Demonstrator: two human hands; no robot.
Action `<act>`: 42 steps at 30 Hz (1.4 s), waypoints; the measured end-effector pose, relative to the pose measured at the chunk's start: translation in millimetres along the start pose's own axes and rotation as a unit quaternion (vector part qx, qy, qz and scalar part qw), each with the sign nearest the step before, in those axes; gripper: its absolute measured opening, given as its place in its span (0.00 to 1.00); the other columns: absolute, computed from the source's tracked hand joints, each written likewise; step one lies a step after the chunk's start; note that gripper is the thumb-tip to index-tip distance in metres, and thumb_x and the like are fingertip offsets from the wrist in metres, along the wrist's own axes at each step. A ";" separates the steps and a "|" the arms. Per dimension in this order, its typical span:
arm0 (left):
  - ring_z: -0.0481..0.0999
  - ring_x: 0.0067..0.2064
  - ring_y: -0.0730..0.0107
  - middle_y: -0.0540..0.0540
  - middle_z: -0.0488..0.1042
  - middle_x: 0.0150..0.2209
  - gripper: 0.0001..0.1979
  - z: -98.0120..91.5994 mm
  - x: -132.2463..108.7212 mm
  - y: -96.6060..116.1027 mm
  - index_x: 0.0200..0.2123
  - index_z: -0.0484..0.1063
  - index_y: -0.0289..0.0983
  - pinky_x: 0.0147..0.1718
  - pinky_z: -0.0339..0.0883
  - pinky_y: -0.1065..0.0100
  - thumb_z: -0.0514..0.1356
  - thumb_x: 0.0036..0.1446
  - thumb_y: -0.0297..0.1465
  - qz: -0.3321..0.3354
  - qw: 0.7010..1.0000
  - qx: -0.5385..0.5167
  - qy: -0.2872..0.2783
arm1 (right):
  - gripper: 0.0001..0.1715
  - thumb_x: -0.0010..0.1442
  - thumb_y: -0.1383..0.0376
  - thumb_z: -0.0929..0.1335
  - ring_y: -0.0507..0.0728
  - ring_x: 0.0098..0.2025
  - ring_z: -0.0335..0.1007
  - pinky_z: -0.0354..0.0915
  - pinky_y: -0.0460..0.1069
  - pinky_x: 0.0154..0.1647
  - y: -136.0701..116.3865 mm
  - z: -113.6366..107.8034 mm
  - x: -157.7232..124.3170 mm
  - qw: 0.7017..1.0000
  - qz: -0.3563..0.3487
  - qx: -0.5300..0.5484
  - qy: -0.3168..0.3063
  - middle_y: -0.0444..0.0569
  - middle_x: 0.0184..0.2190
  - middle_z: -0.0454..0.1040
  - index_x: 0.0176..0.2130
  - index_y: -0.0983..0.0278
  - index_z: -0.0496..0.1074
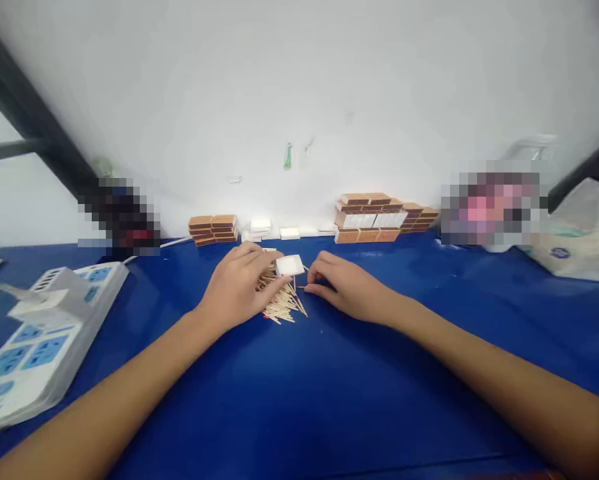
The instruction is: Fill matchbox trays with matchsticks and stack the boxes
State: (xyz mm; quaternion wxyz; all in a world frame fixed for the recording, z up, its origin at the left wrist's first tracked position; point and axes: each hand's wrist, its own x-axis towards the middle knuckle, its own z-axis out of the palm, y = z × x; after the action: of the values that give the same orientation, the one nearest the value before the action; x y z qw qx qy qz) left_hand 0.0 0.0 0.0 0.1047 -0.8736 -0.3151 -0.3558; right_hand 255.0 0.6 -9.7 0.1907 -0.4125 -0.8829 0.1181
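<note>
Between the thumb and fingers of my left hand is a small white matchbox tray, tilted over the matches. A loose heap of wooden matches with red tips lies on the blue table, under and beside that hand. To the right of the heap, my right hand has its thumb and forefinger pinched together. A match sticks out leftward from that pinch. The inside of the tray is hard to make out.
Against the wall stand matchbox stacks on the left and right, with white trays between them. A white power strip lies at left on the blue table. At right sits a plastic bag.
</note>
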 end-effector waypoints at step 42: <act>0.76 0.45 0.57 0.42 0.82 0.44 0.17 -0.5 -0.5 3.5 0.52 0.75 0.35 0.44 0.74 0.55 0.64 0.66 0.39 -0.012 1.000 0.028 0.008 | 0.08 0.73 0.63 0.63 0.56 0.39 0.65 0.63 0.52 0.42 21.2 -11.0 15.5 0.997 -0.006 0.039 0.070 0.50 0.40 0.67 0.39 0.61 0.65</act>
State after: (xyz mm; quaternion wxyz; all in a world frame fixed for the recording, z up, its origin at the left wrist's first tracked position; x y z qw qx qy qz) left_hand 1.6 -3.1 0.2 0.1274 -0.8636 -0.3345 -0.3551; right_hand 265.2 26.6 -3.8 0.2685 -0.4069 -0.8645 0.1223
